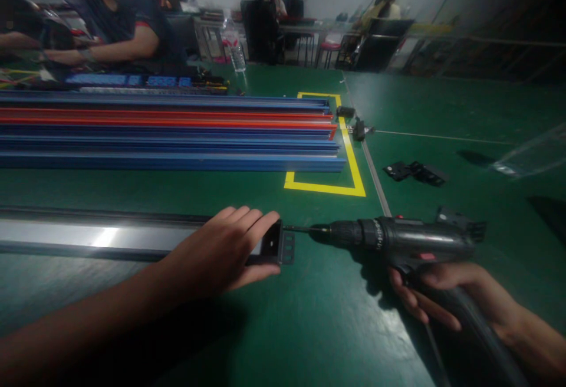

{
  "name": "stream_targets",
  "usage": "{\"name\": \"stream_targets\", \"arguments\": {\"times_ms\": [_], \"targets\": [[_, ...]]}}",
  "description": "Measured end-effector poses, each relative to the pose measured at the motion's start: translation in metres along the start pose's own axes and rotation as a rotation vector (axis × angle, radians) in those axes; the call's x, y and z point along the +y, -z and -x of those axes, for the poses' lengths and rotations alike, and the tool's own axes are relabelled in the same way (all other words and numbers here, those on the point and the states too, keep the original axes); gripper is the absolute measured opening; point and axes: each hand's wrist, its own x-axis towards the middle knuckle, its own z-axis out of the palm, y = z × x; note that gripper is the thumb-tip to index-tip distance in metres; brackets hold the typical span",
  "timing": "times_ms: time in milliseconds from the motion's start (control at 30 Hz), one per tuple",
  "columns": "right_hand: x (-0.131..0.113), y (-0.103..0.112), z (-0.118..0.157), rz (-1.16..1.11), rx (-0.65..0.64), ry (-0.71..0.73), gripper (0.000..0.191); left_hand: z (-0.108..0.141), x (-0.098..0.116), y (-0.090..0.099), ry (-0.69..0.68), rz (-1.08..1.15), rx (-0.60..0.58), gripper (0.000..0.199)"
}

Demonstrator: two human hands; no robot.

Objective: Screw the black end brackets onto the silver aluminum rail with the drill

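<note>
My left hand is wrapped over the right end of a long silver metal profile, fingers on the far side and thumb on the near side. A black end cap with a slotted tab closes that end. My right hand grips a black cordless drill by its handle. The drill lies level and points left, its long thin bit reaching the end cap's upper part. Whether the tip sits in a screw is too small to tell.
Several blue and red profiles lie beyond, their ends inside a yellow tape outline. Black brackets lie at the right. A water bottle stands farther back, and a clear plastic object is at the right edge. A co-worker sits opposite.
</note>
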Motion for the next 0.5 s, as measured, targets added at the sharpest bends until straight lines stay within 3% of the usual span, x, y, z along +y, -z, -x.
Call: {"name": "stream_targets", "arguments": {"times_ms": [500], "targets": [[-0.0022, -0.0031, -0.0005, 0.0, -0.022, 0.018, 0.038, 0.0005, 0.0015, 0.0018, 0.005, -0.002, -0.022, 0.075]]}}
